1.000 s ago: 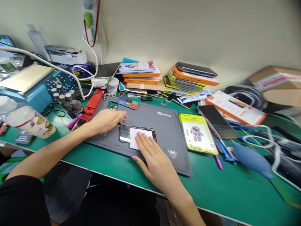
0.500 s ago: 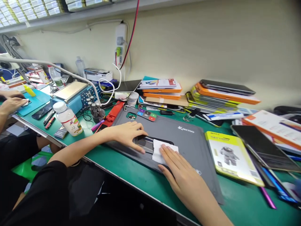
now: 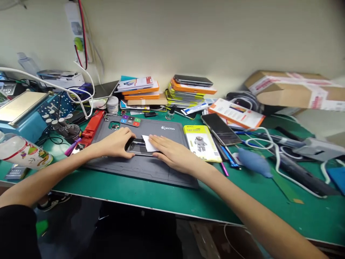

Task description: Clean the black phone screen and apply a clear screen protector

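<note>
A dark, glossy phone (image 3: 137,147) lies flat on the grey work mat (image 3: 156,171). My left hand (image 3: 118,142) grips its left end, thumb along the near edge and curled fingers at the far edge. On the phone's right part is a white wipe (image 3: 147,143), partly covered by my right hand (image 3: 169,151). The fingers of that hand lie together and press the wipe onto the glass; the phone's right end is hidden beneath them.
A yellow box (image 3: 202,144) stands right of the mat, near a blue air blower (image 3: 254,162) and a tablet-like dark device (image 3: 221,128). Left are a red tool (image 3: 93,126) and a bottle (image 3: 24,151). Stacked boxes (image 3: 141,90) line the wall.
The view has swung to the right, showing more of the bench there. My right hand and the wipe have shifted left along the phone, closer to my left hand.
</note>
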Motion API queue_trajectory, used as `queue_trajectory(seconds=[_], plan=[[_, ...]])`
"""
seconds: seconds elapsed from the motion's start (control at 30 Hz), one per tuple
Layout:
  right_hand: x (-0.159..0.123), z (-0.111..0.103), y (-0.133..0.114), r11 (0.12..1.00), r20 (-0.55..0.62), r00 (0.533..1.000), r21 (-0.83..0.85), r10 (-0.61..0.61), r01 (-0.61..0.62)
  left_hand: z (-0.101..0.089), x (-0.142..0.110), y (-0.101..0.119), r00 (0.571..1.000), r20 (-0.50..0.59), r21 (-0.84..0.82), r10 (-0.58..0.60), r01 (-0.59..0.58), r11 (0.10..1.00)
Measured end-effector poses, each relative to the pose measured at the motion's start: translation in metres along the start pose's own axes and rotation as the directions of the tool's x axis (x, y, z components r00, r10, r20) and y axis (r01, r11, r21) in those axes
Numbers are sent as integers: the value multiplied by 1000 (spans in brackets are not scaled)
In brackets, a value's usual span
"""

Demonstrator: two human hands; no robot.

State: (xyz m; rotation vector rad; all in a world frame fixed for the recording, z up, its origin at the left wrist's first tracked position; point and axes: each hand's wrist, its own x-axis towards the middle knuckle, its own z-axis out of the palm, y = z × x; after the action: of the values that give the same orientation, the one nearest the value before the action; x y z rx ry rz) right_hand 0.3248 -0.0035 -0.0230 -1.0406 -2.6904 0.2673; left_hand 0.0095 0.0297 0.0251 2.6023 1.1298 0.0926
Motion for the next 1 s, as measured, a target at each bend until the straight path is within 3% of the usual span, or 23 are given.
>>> queue_trajectory(seconds=[0.17,0.3,0.4,0.6,0.87,1.0], plan=[[27,1,-1,1000,6,1000,22,1,-1,-10,11,-4,996,35,-26,-82,83,996],[41,3,-8,998,-8,999,22,-54,54,-15,8,-12,996,53,-77,-70,74,994],[39,6,-12,992,-37,992,36,-118,119,-15,1,-18,998,60,-102,-8,14,995],[22,14,-16,984,-116,978,29,-174,178,-12,-3,-23,998,24,-155,-54,57,986],[23,15,-27,997,-261,965,-63,35,-53,-7,0,-26,1000,1,-123,1,-1,992],[24,13,-24,992,-317,945,-68,81,-108,-5,-1,-23,1000,-5,-53,18,-18,998]])
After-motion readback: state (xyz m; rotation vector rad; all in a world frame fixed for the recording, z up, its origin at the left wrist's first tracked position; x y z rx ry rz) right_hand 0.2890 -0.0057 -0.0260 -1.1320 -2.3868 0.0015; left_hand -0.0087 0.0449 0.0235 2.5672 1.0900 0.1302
